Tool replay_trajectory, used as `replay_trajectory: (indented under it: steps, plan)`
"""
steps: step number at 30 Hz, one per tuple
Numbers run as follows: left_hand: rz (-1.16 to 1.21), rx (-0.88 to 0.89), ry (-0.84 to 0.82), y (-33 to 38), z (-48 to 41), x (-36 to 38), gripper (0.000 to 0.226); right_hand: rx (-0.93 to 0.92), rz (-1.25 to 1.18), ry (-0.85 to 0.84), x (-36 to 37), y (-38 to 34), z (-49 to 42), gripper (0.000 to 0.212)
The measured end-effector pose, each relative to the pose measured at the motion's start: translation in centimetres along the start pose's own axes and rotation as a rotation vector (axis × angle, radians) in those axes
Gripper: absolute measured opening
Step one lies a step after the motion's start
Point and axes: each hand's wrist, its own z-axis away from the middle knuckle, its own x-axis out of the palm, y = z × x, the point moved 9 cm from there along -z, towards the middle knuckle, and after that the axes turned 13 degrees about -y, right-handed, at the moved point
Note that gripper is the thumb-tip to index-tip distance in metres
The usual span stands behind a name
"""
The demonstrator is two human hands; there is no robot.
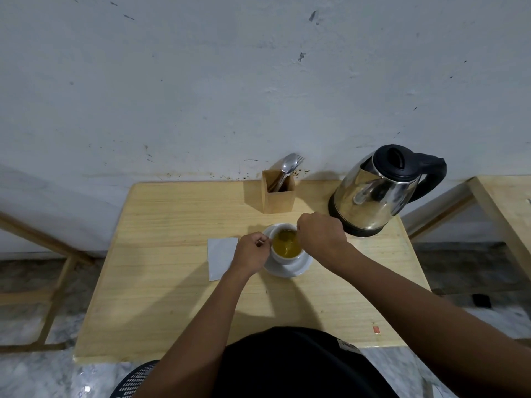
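A white cup [287,258] of yellow-green tea stands on a white saucer [298,268] in the middle of the wooden table [161,282]. My left hand [251,254] is at the cup's left side, with its fingers curled and pinching something small and pale, apparently the cup's handle. My right hand [320,235] hovers over the cup's right rim with curled fingers, holding a thin spoon [284,235] whose bowl dips into the tea. Most of the spoon's handle is hidden by the hand.
A grey paper packet [219,258] lies flat just left of the cup. A wooden cutlery box [280,196] with a spoon and fork stands at the back by the wall. A steel kettle [373,193] with a black lid sits at the back right. Another wooden table [505,214] is at the right.
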Motion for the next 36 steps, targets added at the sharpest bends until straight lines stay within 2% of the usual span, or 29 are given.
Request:
replay_trajectory:
  steps: [10,13,20,30,36]
  plan:
    - [-0.005,-0.004,-0.006,-0.2,-0.4,0.1,0.022,-0.007,-0.082,-0.081,1.4,0.0,0.8,0.023]
    - [-0.035,-0.004,0.0,-0.1,-0.4,0.0,0.018,0.001,-0.127,-0.012,1.9,-0.1,0.5,0.017]
    - [-0.057,-0.002,0.007,-0.2,-0.5,-0.1,0.016,0.048,-0.115,0.059,2.5,2.2,1.1,0.021]
    - [-0.049,-0.008,0.007,-0.2,-0.4,-0.1,0.02,-0.079,-0.416,0.268,4.3,5.9,4.9,0.026]
    - [-0.084,0.003,0.005,0.2,-0.4,-0.2,0.022,-0.091,-0.616,0.33,6.9,6.5,6.1,0.026]
